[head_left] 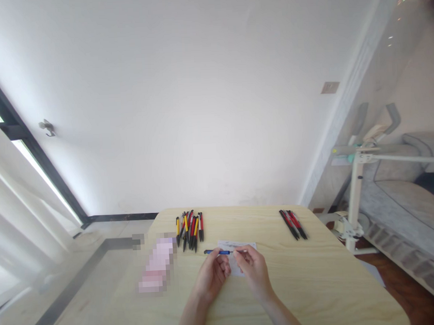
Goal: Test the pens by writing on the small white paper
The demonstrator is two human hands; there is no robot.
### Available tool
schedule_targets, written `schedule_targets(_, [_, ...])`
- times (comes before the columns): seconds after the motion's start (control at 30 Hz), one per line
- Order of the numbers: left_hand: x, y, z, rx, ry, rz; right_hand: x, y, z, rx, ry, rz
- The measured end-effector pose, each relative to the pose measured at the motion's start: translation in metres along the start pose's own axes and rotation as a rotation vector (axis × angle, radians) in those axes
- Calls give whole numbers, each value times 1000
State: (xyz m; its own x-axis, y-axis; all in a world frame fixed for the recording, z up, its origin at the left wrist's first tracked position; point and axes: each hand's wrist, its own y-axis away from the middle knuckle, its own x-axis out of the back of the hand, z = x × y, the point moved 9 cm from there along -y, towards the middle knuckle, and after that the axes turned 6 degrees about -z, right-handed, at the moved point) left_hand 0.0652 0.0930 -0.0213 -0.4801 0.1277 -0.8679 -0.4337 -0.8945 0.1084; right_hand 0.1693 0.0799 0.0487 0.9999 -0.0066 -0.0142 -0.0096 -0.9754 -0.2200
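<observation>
A blue pen (223, 252) with a dark end lies level between my two hands, above the table. My left hand (213, 274) pinches its blue barrel between thumb and finger, the other fingers curled. At the barrel's right end, my right hand (253, 269) closes its fingertips on a thin, pale part, possibly the refill; it is too small to be sure. Beneath the hands, a white printed sheet of paper (248, 245) rests on the table, partly covered by them.
On the wooden table (318, 283), several yellow, red and black pens (190, 229) lie bunched at the back left. Several red and black pens (293, 225) lie at the back right. A blurred pink patch (157, 265) covers the left edge. A white wall (207, 109) stands behind.
</observation>
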Motion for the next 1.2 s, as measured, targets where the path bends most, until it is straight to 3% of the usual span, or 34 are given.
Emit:
schedule_targets(0.6, [-2, 6, 0, 8, 45, -12, -3, 3, -10, 97, 195, -47])
schedule_targets(1.2, [-2, 8, -3, 23, 46, -28, -8, 3, -12, 49, 108, -92])
